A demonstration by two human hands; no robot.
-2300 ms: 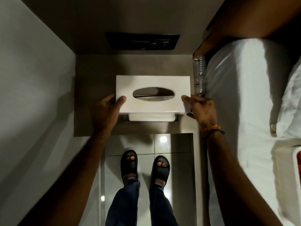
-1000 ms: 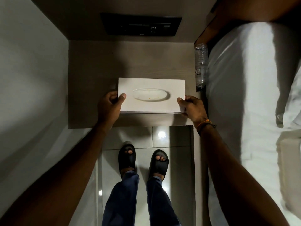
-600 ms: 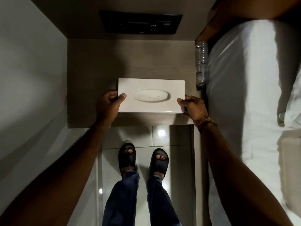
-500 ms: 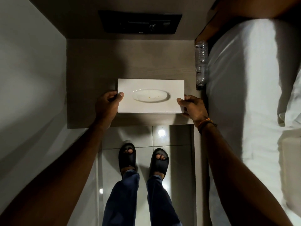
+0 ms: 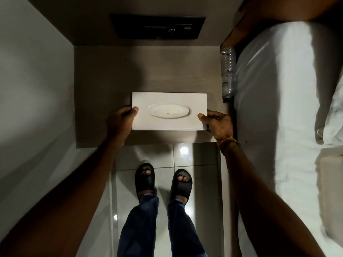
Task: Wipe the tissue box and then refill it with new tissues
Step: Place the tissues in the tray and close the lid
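Note:
A white rectangular tissue box [image 5: 169,99] rests flat on the wooden bedside shelf [image 5: 148,71], near its front edge. White tissue fills its oval slot [image 5: 169,113], with a few small yellowish specks on it. My left hand [image 5: 120,123] grips the box's left end, thumb on top. My right hand [image 5: 217,125] grips the right end the same way, with an orange and black band on the wrist.
A clear plastic bottle [image 5: 228,71] lies along the shelf's right edge, beside the white bed [image 5: 287,108]. A dark switch panel [image 5: 157,26] sits on the back wall. A grey wall closes the left side. My feet in black sandals stand on glossy tiles [image 5: 200,160].
The box cover was raised over a tissue stack and base 2.3 s ago; now it sits down flat on the shelf with the slot filled. Both hands stay at its ends.

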